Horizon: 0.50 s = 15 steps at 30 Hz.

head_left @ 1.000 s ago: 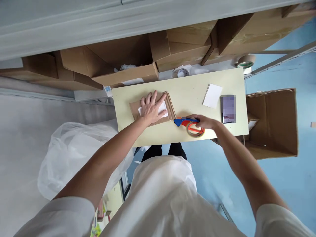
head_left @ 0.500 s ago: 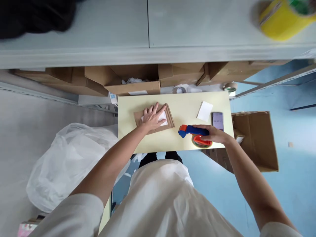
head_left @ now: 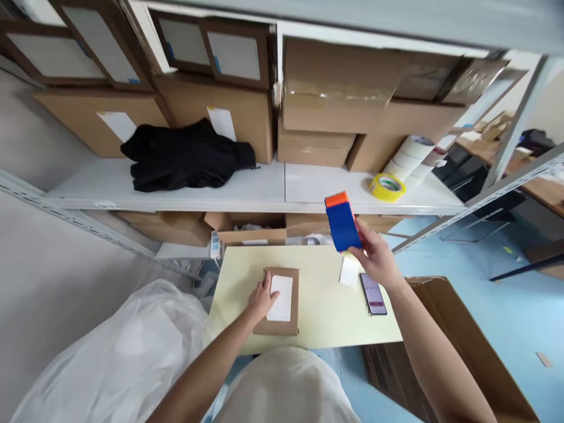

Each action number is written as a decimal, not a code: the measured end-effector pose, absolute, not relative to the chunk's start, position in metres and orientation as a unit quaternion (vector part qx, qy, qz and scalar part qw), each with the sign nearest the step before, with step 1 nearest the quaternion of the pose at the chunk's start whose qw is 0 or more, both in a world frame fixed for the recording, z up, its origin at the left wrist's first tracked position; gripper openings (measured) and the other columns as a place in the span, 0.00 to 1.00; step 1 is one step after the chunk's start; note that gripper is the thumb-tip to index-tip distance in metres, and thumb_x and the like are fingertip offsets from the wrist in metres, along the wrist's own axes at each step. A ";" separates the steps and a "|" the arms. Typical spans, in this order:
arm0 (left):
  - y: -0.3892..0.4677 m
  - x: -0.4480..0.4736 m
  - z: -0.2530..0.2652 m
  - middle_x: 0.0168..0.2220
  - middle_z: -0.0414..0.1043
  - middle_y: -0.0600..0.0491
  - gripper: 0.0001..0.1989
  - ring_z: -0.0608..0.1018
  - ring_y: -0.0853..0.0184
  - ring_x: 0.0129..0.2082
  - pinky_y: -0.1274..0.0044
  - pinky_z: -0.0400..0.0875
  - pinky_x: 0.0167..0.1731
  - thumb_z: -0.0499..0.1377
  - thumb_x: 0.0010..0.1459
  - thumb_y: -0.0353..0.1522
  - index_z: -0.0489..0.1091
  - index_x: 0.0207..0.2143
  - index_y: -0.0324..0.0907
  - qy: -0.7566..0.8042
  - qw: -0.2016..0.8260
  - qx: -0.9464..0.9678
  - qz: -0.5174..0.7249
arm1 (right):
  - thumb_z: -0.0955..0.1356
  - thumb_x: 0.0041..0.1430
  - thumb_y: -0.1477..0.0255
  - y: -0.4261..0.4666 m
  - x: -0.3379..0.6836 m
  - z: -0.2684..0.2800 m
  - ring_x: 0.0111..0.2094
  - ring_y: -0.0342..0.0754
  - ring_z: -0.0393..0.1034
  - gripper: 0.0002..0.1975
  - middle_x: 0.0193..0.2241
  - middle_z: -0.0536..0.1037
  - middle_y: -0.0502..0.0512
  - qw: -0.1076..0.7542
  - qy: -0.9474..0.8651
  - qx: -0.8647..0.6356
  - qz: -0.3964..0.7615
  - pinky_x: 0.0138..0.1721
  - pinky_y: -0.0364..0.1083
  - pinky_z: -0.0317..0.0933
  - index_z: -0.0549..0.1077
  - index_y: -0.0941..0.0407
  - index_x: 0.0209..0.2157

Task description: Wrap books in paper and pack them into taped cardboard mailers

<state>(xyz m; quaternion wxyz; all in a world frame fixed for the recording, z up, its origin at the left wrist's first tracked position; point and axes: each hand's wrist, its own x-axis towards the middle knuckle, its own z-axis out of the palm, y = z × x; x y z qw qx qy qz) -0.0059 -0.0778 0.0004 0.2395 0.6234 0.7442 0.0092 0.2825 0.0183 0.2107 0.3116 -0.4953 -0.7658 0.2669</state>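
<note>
A flat brown cardboard packet (head_left: 291, 328) with a white label (head_left: 280, 298) lies on the pale yellow table (head_left: 328, 329). On its left part rests my left hand (head_left: 261, 301), thumb over the label and forefinger stretched along the cardboard, the two spread apart. My other fingers on that side are partly hidden. Raised above the table's far edge, my right hand (head_left: 373, 252) is closed around a blue and orange tape dispenser (head_left: 343, 226). A phone (head_left: 373, 294) and white paper slips (head_left: 349, 271) lie on the table below that hand.
Behind the table stands a shelf (head_left: 247, 198) with a black garment (head_left: 189, 154), cardboard boxes (head_left: 339, 111) and yellow tape (head_left: 388, 187). An open carton (head_left: 458, 329) is at the right. A large translucent plastic bag (head_left: 118, 352) stands at the left.
My right hand has lifted the tape dispenser off the table, up and away from me. The packet has turned more upright, with my left hand now at its left side. The view has tilted up.
</note>
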 end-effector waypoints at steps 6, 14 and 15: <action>-0.086 0.003 0.001 0.53 0.65 0.35 0.34 0.75 0.54 0.45 0.70 0.66 0.42 0.45 0.62 0.40 0.39 0.66 0.36 0.768 0.241 0.594 0.017 | 0.63 0.54 0.76 0.120 0.211 0.266 0.46 0.59 0.68 0.24 0.44 0.76 0.68 0.269 -0.815 -0.513 0.020 0.49 0.55 0.59 0.67 0.62 0.54; -0.093 0.008 -0.004 0.52 0.65 0.37 0.34 0.75 0.55 0.45 0.71 0.67 0.40 0.41 0.64 0.42 0.33 0.66 0.37 0.794 0.251 0.553 0.021 | 0.64 0.54 0.78 0.185 0.191 0.247 0.40 0.56 0.71 0.16 0.38 0.76 0.69 0.117 -0.834 -0.538 -0.014 0.42 0.49 0.61 0.73 0.64 0.45; -0.094 0.008 -0.003 0.52 0.65 0.37 0.34 0.75 0.55 0.45 0.71 0.67 0.40 0.42 0.64 0.42 0.33 0.66 0.38 0.796 0.253 0.550 0.020 | 0.64 0.54 0.78 0.188 0.190 0.244 0.40 0.56 0.71 0.15 0.37 0.76 0.69 0.116 -0.836 -0.536 -0.012 0.42 0.49 0.61 0.74 0.64 0.44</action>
